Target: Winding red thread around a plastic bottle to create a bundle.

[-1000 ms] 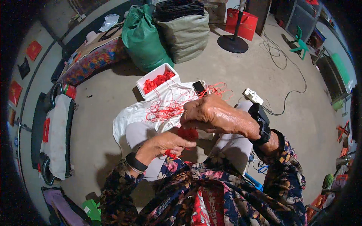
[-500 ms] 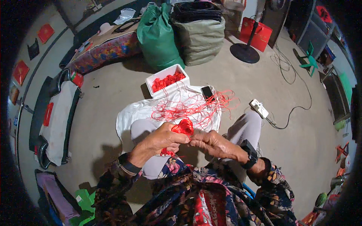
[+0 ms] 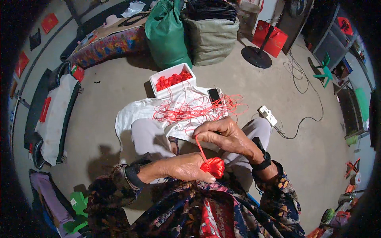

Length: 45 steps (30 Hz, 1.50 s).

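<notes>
A wound bundle of shiny red cord is gripped in my left hand, low in front of my lap. From the bundle a single strand runs taut up to my right hand, pinched between thumb and forefinger. Beyond my knees, a loose tangle of thin red cord spreads over a white sheet on the floor. Behind the tangle, a white box holds more red bundles. The fingers of my left hand beneath the bundle are partly hidden.
A black phone lies on the sheet beside the tangle. To the right is a white power strip with a trailing cable. A green sack, a beige sack and a fan base stand farther back.
My left hand has moved right and down, with the bundle turned to its right side. My right hand has risen, drawing a strand out straight from the bundle.
</notes>
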Each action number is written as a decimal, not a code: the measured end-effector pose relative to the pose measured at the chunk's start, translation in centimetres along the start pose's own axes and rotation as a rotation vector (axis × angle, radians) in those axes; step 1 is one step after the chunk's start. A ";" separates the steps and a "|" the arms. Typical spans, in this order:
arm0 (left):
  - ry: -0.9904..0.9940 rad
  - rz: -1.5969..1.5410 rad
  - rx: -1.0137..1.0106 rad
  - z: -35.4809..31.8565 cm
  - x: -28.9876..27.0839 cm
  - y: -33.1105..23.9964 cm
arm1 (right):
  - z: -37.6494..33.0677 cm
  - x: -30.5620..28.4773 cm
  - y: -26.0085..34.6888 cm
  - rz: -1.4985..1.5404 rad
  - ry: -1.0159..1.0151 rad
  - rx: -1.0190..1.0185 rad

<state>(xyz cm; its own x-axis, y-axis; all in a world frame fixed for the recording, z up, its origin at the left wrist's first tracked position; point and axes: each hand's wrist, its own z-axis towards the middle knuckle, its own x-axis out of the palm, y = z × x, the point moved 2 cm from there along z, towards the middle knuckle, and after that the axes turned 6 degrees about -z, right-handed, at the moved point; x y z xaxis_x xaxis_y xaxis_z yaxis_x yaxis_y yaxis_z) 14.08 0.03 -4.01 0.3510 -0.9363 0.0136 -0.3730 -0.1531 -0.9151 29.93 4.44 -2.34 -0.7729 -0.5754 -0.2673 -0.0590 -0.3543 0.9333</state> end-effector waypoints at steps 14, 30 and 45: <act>-0.487 -0.132 -0.117 -3.5 -4.1 -1.2 | -5.4 3.5 -1.7 -0.164 0.018 0.198; -0.314 0.873 0.102 -0.3 0.1 -0.2 | -1.5 -1.1 0.3 -0.558 0.028 -0.130; -0.550 0.620 0.054 0.5 -3.1 1.5 | -4.1 0.0 2.2 -0.905 0.146 -0.158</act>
<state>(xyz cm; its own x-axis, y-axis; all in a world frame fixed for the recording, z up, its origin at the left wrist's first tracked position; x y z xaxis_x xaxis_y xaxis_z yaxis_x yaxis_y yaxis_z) 12.88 2.86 -5.66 0.4703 -0.5555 -0.6857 -0.6001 0.3685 -0.7100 32.35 0.65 -1.23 -0.3869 -0.1138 -0.9151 -0.5055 -0.8038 0.3136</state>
